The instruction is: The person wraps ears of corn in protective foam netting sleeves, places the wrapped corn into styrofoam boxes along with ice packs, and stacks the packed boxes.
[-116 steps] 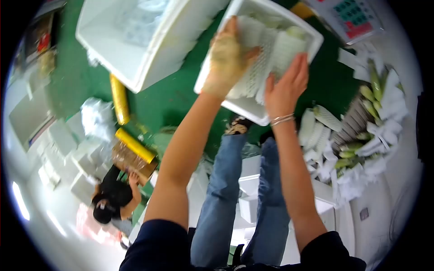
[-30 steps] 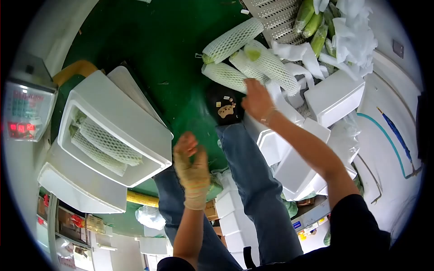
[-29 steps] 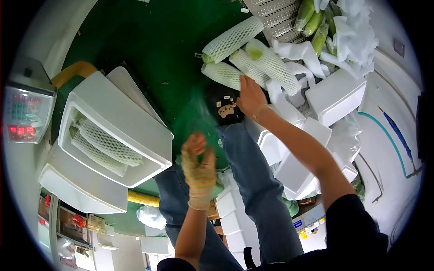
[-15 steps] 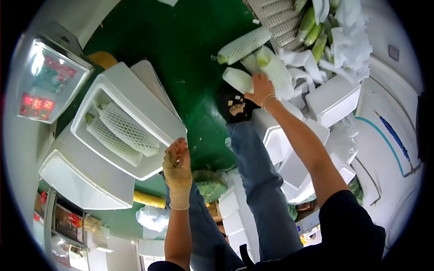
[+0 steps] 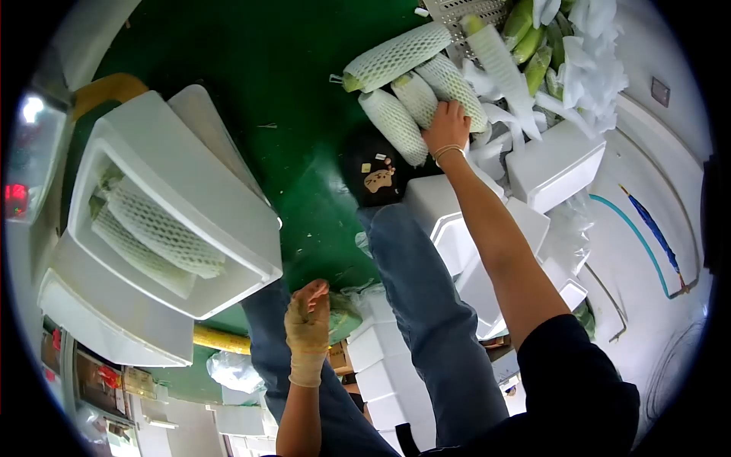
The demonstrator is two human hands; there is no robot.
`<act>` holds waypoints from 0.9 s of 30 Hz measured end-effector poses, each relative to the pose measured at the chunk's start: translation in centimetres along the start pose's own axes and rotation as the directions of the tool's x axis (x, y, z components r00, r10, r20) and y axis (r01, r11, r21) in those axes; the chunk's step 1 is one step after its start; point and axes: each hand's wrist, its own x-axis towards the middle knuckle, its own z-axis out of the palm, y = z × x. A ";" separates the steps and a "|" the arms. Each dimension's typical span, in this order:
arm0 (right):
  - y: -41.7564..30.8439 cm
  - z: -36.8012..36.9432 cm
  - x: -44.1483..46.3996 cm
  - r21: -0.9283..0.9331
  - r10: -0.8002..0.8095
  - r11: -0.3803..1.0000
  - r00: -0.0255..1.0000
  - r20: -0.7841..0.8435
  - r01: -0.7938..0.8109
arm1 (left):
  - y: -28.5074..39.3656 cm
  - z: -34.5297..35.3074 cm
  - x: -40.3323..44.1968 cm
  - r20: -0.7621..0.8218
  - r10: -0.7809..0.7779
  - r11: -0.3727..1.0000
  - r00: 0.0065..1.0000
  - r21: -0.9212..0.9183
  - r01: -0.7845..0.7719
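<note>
My right hand (image 5: 448, 128) is among several ears of corn in white foam net sleeves on the green floor. Its curled fingers are on the lower end of a short wrapped ear of corn (image 5: 415, 97). A second wrapped ear (image 5: 392, 128) lies at its left, and a long one (image 5: 400, 55) lies farther up. Beyond the fingers, a pale sleeve with a green tip (image 5: 502, 72) is smeared by motion. My left hand (image 5: 308, 327), in a thin yellowish glove with bare fingertips, hangs over my left leg, loosely closed with nothing visible in it.
At the left, a white foam box (image 5: 175, 282) holds wrapped ears, beside a scale with a red display (image 5: 17, 199). Unwrapped green corn (image 5: 525, 38) and loose foam sleeves (image 5: 590, 76) pile up at the upper right. White foam boxes (image 5: 556, 164) stand near my right arm.
The view has shifted, moving the box and scale leftward. My left hand has dropped away from the box. The green-tipped sleeve has moved up and right; my right hand has shifted to another wrapped ear.
</note>
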 end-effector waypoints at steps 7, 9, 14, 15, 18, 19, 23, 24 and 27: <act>-0.5 -11.3 -5.4 0.364 -0.173 0.914 0.984 -0.050 0.180 | 10.1 -8.1 3.2 -0.342 0.530 0.784 0.776 0.546 -0.294; -4.8 -20.6 -8.4 0.675 -0.335 0.706 0.941 0.050 0.216 | 12.7 -10.9 6.8 -0.218 0.675 0.546 0.705 0.790 -0.279; -18.9 -30.2 -12.5 0.871 -0.564 0.333 0.817 -0.123 0.361 | 12.3 -14.7 12.3 -0.100 0.634 0.341 0.767 0.926 -0.161; -22.0 -30.6 -12.4 0.900 -0.584 0.246 0.796 -0.159 0.360 | 11.9 -15.3 12.2 -0.077 0.596 0.307 0.799 0.942 -0.139; -29.4 -28.0 -12.4 0.766 -0.577 0.441 0.802 -0.156 0.467 | 10.1 -17.2 11.7 -0.173 0.630 0.392 0.757 0.912 -0.118; -31.3 -26.5 -12.6 0.641 -0.525 0.537 0.812 -0.255 0.548 | 9.6 -17.6 11.9 -0.227 0.649 0.434 0.726 0.894 -0.108; -30.3 -26.3 -15.3 0.545 -0.477 0.717 0.876 -0.070 0.434 | 9.6 -17.3 11.0 -0.306 0.696 0.566 0.649 0.790 -0.235; -28.5 -26.1 -16.2 0.566 -0.426 0.728 0.902 -0.068 0.387 | 9.9 -17.7 10.7 -0.379 0.692 0.640 0.614 0.715 -0.280; -20.5 -25.7 -16.7 0.622 -0.336 0.712 0.936 -0.104 0.325 | 9.4 -18.1 7.2 -0.476 0.653 0.735 0.589 0.586 -0.342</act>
